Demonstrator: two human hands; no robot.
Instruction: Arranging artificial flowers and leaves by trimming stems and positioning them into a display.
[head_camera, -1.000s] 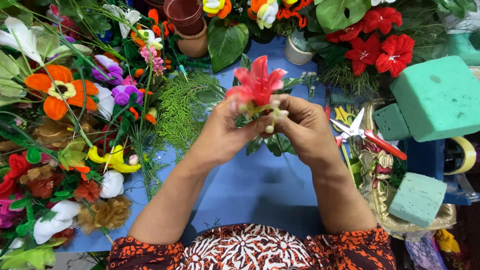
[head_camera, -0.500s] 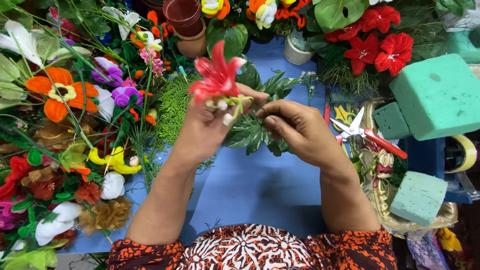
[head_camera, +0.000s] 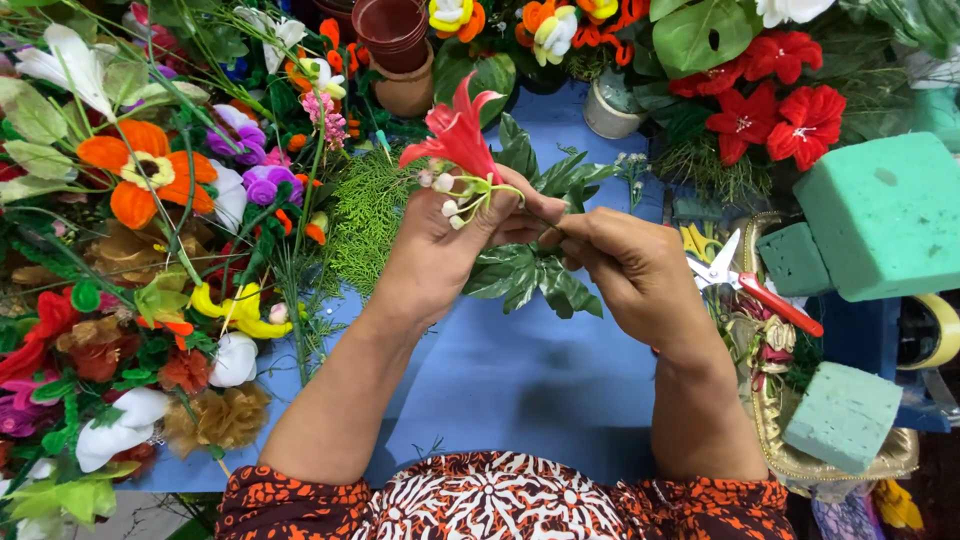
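Head view: red flower gripped in left hand, bloom up and tilted left, stem running down-right toward right hand. Right hand pinched narrow at stem end, prob. touching it; leaves just beneath, above blue counter.

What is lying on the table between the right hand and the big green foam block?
In the head view, a pair of scissors with red handles lies between the right hand and the big green foam block, with a smaller foam block beside it.
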